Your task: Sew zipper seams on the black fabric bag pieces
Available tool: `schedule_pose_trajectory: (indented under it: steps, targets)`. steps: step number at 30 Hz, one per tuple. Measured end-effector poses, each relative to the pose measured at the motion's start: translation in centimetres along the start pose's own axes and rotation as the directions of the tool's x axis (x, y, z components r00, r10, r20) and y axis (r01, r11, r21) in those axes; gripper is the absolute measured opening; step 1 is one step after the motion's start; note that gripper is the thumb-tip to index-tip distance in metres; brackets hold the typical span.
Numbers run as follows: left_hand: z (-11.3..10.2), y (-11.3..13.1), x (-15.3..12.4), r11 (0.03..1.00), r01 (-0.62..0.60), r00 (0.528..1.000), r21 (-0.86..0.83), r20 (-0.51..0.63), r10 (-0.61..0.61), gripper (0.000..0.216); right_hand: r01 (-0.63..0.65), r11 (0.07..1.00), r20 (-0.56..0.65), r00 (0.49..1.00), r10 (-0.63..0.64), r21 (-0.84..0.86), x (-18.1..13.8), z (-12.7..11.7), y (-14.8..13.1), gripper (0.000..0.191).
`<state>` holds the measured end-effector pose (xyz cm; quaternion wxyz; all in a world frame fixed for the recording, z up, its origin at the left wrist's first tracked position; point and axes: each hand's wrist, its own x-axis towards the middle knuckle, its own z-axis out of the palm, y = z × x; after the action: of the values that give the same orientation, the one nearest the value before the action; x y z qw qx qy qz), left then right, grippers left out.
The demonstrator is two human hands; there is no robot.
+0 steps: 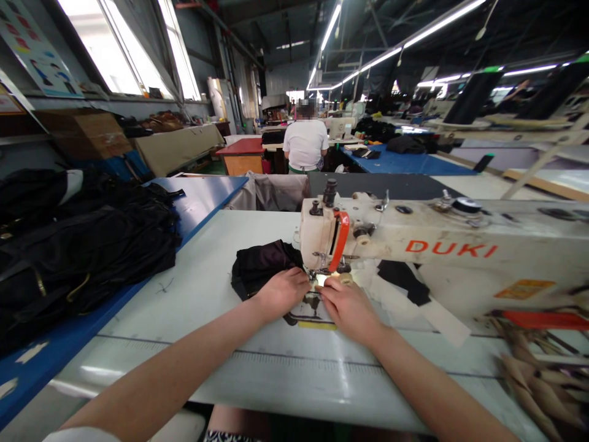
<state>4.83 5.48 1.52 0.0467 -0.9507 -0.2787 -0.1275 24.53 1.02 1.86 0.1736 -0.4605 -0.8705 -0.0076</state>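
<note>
A black fabric piece (257,265), bunched up, lies on the table left of the needle of a white sewing machine (391,236). My left hand (285,291) is closed on its right edge, with the fingertips beside the presser foot (313,276). My right hand (347,310) is just to the right of the needle, its fingers pressed together near the lit needle plate. What it pinches, if anything, is hidden by the fingers. The orange guard (339,242) on the machine head stands above both hands.
A large heap of black fabric (83,245) lies on a blue table at left. White strips (446,319) and a black scrap (405,281) lie under the machine arm. A ruler scale (313,360) runs along the front. A person in white (305,144) sits ahead, facing away.
</note>
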Motion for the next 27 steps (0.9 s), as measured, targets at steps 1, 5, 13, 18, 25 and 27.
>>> schedule_pose_trajectory:
  steps: [1,5,13,18,25,27]
  targets:
    - [0.01,0.03,-0.01,1.0,0.008,1.0,-0.004,-0.002,-0.008,0.015,-0.001,1.0,0.001,1.0,0.001,-0.001,0.0,-0.02,-0.01,0.021]
    - [-0.1,0.2,-0.03,1.0,0.027,1.0,0.006,0.014,-0.027,0.013,-0.005,1.0,0.004,1.0,0.005,-0.011,-0.03,-0.03,-0.03,0.02]
    - [-0.45,0.49,0.13,0.999,0.04,0.999,0.024,0.033,-0.041,0.013,0.0,1.0,-0.007,1.0,0.0,-0.012,-0.05,-0.05,-0.04,0.02]
    - [-0.4,0.41,0.2,0.999,0.051,0.999,-0.003,-0.001,-0.051,0.014,-0.001,1.0,-0.035,0.999,0.001,-0.01,-0.25,-0.2,-0.16,0.021]
    - [-0.21,0.03,0.56,0.995,0.092,0.995,-0.048,-0.038,-0.094,0.012,-0.027,1.0,-0.068,0.997,0.028,0.01,-0.51,-0.35,-0.27,0.02]
    - [-0.06,-0.13,0.59,0.992,0.101,0.993,-0.071,-0.059,-0.106,0.012,-0.026,0.999,-0.082,0.996,0.028,0.033,-0.55,-0.39,-0.23,0.02]
